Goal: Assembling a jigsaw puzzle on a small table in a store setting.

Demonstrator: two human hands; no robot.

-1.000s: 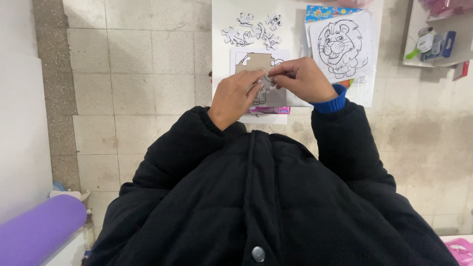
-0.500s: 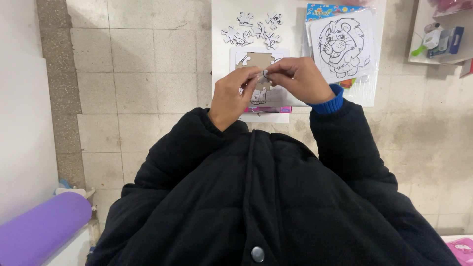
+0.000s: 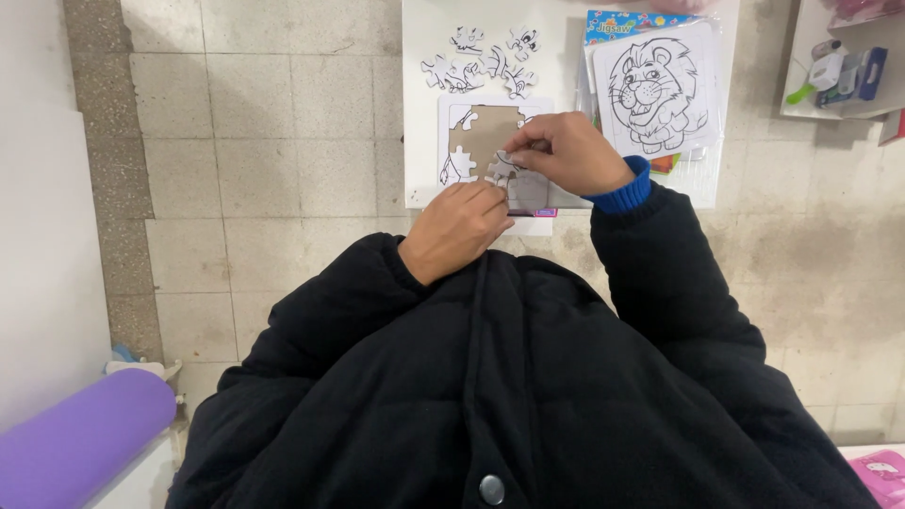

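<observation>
On a small white table (image 3: 419,141) lies a puzzle tray (image 3: 476,132) with a brown cardboard bottom, partly filled with white line-drawn pieces. My right hand (image 3: 564,153) pinches a puzzle piece (image 3: 501,168) over the tray's lower middle. My left hand (image 3: 455,229) rests at the tray's lower edge, its fingertips touching the pieces there. Several loose pieces (image 3: 485,61) lie above the tray. A finished lion puzzle (image 3: 652,87) sits to the right.
A colourful puzzle package (image 3: 622,23) pokes out under the lion puzzle. A white shelf (image 3: 839,66) with small items is at the upper right. A purple roll (image 3: 75,448) lies at the lower left. Tiled floor surrounds the table.
My left hand has slid down and left, from beside the right hand to the tray's lower edge. The right hand stays over the tray with the piece.
</observation>
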